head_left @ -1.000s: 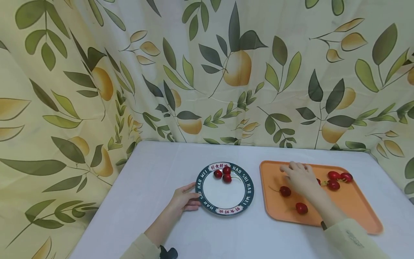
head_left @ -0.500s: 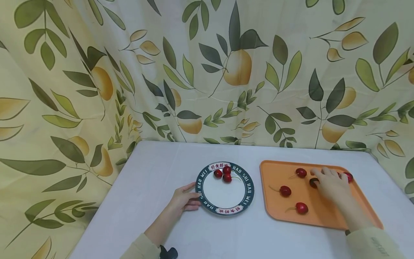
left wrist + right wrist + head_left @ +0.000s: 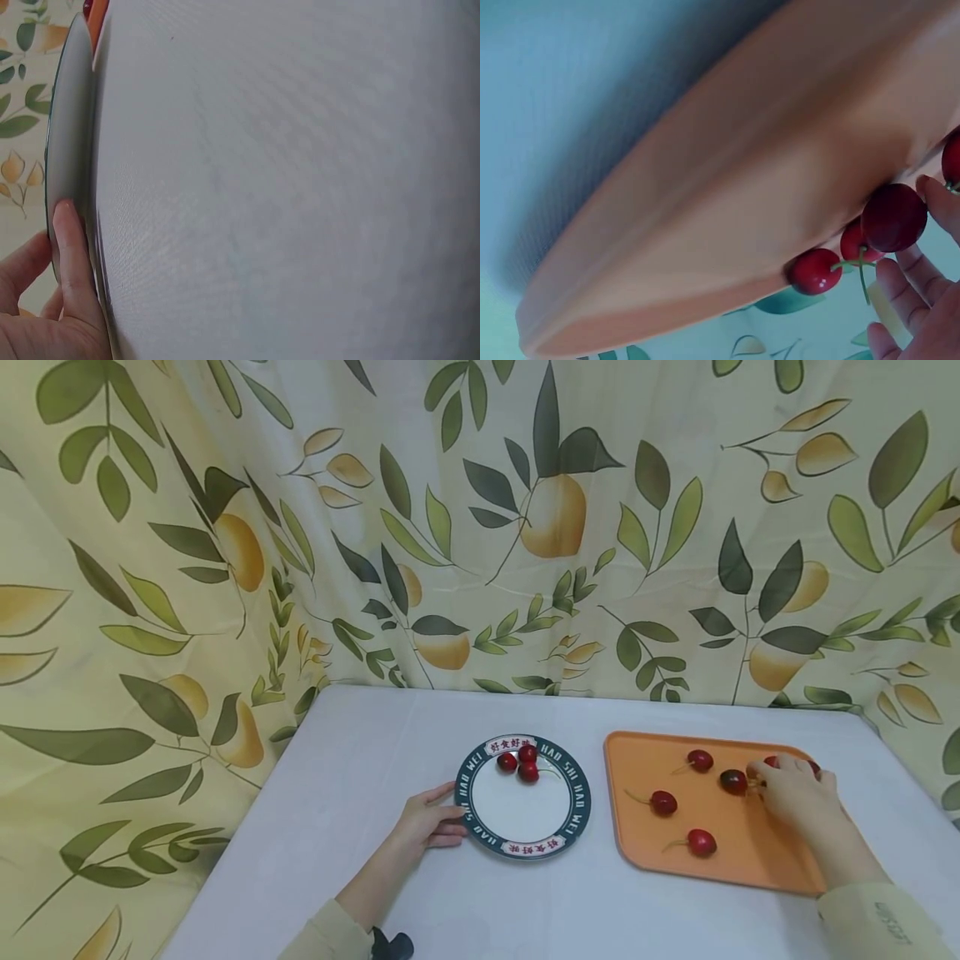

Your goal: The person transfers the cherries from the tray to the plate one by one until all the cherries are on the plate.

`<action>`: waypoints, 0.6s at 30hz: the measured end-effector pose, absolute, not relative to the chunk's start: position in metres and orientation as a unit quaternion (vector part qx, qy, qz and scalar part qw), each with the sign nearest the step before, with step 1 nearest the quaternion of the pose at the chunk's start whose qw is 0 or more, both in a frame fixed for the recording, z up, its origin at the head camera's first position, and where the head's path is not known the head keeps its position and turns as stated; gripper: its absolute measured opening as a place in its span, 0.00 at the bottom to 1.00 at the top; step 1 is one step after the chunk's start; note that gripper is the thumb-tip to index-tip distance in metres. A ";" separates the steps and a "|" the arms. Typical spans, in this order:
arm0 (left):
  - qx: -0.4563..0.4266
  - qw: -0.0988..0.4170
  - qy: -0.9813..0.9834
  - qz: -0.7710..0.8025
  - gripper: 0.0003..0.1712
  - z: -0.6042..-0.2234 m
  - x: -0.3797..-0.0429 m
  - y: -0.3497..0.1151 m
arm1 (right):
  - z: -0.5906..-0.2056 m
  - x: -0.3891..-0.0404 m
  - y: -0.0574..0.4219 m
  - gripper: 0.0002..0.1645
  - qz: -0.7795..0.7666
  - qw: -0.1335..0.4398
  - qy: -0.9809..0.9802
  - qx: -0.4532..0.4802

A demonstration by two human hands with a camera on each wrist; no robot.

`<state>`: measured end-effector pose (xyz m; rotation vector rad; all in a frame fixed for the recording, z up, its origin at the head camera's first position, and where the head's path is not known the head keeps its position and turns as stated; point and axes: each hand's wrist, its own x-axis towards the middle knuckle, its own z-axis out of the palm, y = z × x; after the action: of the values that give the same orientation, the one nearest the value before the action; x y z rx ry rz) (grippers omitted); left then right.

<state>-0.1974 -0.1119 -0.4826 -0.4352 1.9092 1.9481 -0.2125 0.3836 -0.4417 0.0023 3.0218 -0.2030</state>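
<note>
White tabletop [image 3: 360, 735] — gap between plate [image 3: 522, 814] and tray [image 3: 648, 847]; left fingers [image 3: 71, 251] grip plate's edge — right fingers [image 3: 898, 285] pinch cherry [image 3: 894, 217].

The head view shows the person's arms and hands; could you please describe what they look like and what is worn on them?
The left sleeve and right sleeve are pale cream; the right one bears a small grey marking too blurred to read. A black object with a rounded end shows beside the left one. The left hand and right hand are ungloved.

Red cherries [image 3: 701, 842], orange tray [image 3: 630, 760], leaf-print backdrop [image 3: 553, 517]
</note>
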 end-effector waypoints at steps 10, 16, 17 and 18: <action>-0.155 0.187 0.677 0.695 0.36 -0.484 -0.198 -0.112 | -0.441 -0.215 0.383 0.17 -0.066 0.080 0.995 0.011; -0.152 0.188 0.677 0.695 0.36 -0.484 -0.198 -0.112 | -0.442 -0.217 0.384 0.12 -0.073 0.070 0.995 0.005; -0.152 0.188 0.678 0.694 0.36 -0.484 -0.198 -0.112 | -0.443 -0.217 0.384 0.12 -0.070 0.063 0.996 -0.001; -0.152 0.188 0.678 0.695 0.36 -0.484 -0.198 -0.112 | -0.443 -0.217 0.385 0.11 -0.066 0.056 0.996 -0.007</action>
<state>-0.1978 -0.1123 -0.4841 -0.4269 1.9057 1.9536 -0.2171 0.3848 -0.4435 -0.0208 3.0229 -0.1991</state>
